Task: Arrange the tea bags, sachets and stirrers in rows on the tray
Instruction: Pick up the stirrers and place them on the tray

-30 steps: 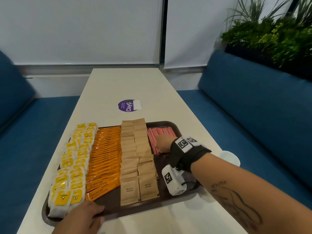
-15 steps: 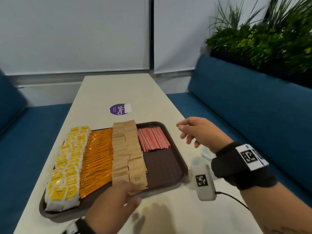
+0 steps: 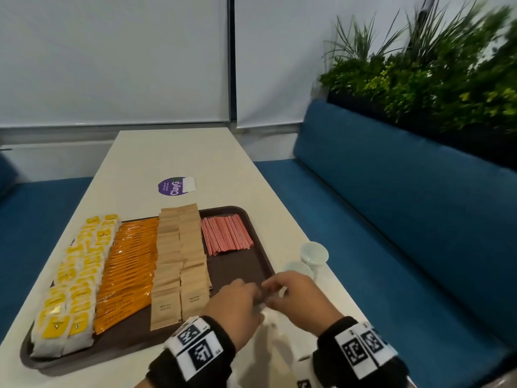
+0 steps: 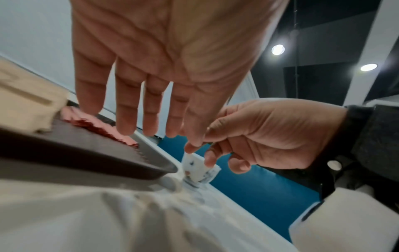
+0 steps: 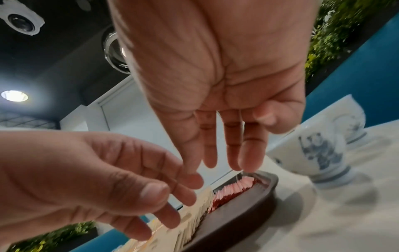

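The tray point(image 3: 260, 264) carries four product rows: tea bags point(image 3: 72, 278) at its 9 o'clock, orange coffee sachets point(image 3: 128, 270), brown sugar sachets point(image 3: 181, 261), and red stirrers point(image 3: 226, 235) at 1 o'clock. Arranging looks complete (my judgement). My left hand point(image 3: 235, 306) and right hand point(image 3: 296, 298) meet beyond the tray's 4 o'clock corner, fingers relaxed, holding nothing. Next: final alignment check.

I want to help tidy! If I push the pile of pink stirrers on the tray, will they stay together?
Probably not. The pink stirrers look like thin, loose sticks lying side by side, so they would likely scatter or roll. The tray rim might stop them.
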{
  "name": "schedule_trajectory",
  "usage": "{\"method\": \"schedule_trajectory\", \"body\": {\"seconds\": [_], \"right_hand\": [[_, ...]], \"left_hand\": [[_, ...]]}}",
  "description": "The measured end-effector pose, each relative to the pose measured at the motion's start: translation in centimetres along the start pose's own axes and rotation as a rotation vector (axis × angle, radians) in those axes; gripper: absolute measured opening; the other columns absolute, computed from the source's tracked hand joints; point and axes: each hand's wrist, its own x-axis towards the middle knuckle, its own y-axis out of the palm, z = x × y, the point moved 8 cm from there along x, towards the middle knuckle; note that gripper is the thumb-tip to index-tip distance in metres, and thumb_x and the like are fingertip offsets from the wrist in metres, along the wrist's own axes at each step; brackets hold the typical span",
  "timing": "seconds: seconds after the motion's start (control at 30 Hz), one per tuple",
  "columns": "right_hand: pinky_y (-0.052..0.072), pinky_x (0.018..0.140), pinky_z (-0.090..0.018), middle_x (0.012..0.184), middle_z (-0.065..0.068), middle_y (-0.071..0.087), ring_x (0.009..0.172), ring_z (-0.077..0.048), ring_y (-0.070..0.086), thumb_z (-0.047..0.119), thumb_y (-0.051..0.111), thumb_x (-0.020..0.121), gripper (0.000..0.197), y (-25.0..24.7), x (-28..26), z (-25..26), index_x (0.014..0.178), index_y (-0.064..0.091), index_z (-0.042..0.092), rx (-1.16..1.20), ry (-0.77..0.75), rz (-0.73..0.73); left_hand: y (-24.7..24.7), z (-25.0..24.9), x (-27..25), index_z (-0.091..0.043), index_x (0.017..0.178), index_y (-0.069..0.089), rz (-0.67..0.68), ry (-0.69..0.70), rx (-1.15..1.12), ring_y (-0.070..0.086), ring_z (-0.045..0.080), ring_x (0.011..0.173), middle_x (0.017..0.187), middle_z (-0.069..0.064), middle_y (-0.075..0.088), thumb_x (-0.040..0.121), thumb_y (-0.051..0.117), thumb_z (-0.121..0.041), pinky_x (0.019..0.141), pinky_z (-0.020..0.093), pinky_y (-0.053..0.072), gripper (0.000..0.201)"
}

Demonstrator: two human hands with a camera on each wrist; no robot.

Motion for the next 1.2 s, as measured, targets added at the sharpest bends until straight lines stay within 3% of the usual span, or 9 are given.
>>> {"method": "schedule_trajectory", "body": {"seconds": [0.1, 0.2, 0.33, 0.57, 0.7, 0.83, 1.2], "right_hand": [[0.043, 0.097, -0.023, 0.119, 0.009, 0.056, 0.109, -0.007, 0.055, 0.023, 0.064, 0.086, 0.038, 2.0, 0.5, 0.8, 0.123, 0.061, 0.028, -0.088, -0.027, 0.032], [0.040, 0.102, -0.027, 0.128, 0.006, 0.051, 0.119, -0.013, 0.051, 0.026, 0.057, 0.091, 0.040, 3.4, 0.9, 1.8, 0.131, 0.055, 0.028, -0.214, -0.067, 0.104], [0.040, 0.099, -0.028, 0.127, -0.003, 0.056, 0.117, -0.019, 0.053, 0.025, 0.053, 0.094, 0.034, 4.5, 1.8, 1.5, 0.126, 0.061, 0.021, -0.332, -0.038, 0.168], [0.048, 0.088, -0.028, 0.111, -0.007, 0.066, 0.102, -0.021, 0.063, 0.022, 0.060, 0.091, 0.024, 5.6, 3.5, 1.0, 0.110, 0.067, 0.009, -0.416, 0.079, 0.178], [0.047, 0.085, -0.028, 0.110, -0.009, 0.065, 0.103, -0.023, 0.062, 0.020, 0.059, 0.090, 0.021, 6.0, 4.4, 1.2, 0.107, 0.065, 0.009, -0.521, 0.121, 0.195], [0.047, 0.083, -0.028, 0.108, -0.010, 0.066, 0.101, -0.025, 0.063, 0.014, 0.054, 0.093, 0.019, 6.3, 5.7, 1.5, 0.107, 0.064, 0.007, -0.550, 0.128, 0.189], [0.047, 0.083, -0.029, 0.115, -0.013, 0.064, 0.105, -0.027, 0.062, 0.010, 0.053, 0.092, 0.023, 4.9, 10.2, 1.8, 0.111, 0.063, 0.003, -0.537, 0.227, 0.167]], "left_hand": [[0.0, 2.9, -1.2, -0.035, 0.124, 0.052, -0.008, -0.044, 0.012, 0.050, 0.012, 0.112, 0.121, -0.008, 0.048, 0.087, 0.056, -0.034, 0.095, 0.027, 0.042, 0.037], [-1.0, 6.5, -3.0, -0.036, 0.126, 0.049, -0.029, -0.134, 0.012, 0.047, 0.009, 0.116, 0.126, -0.011, 0.046, 0.089, 0.056, -0.034, 0.099, 0.026, 0.041, 0.038], [-3.0, 12.7, -6.0, -0.038, 0.122, 0.052, -0.035, -0.254, 0.121, 0.049, 0.008, 0.116, 0.125, -0.012, 0.049, 0.090, 0.055, -0.035, 0.099, 0.022, 0.040, 0.032], [-3.4, 20.3, -8.8, -0.043, 0.120, 0.054, 0.054, -0.418, 0.272, 0.052, 0.007, 0.108, 0.117, -0.014, 0.051, 0.093, 0.041, -0.012, 0.093, 0.021, 0.041, 0.043], [-3.7, 21.8, -8.7, -0.035, 0.112, 0.059, 0.052, -0.471, 0.276, 0.058, 0.009, 0.096, 0.104, -0.009, 0.059, 0.092, 0.048, -0.025, 0.081, 0.021, 0.044, 0.025], [-4.4, 21.9, -7.5, -0.033, 0.110, 0.061, 0.054, -0.492, 0.311, 0.060, 0.010, 0.092, 0.100, -0.007, 0.061, 0.092, 0.048, -0.025, 0.071, 0.019, 0.041, 0.023], [-6.3, 22.1, -3.0, -0.024, 0.119, 0.060, 0.133, -0.546, 0.362, 0.060, 0.015, 0.101, 0.109, 0.000, 0.062, 0.094, 0.049, -0.025, 0.084, 0.021, 0.044, 0.027]]}}
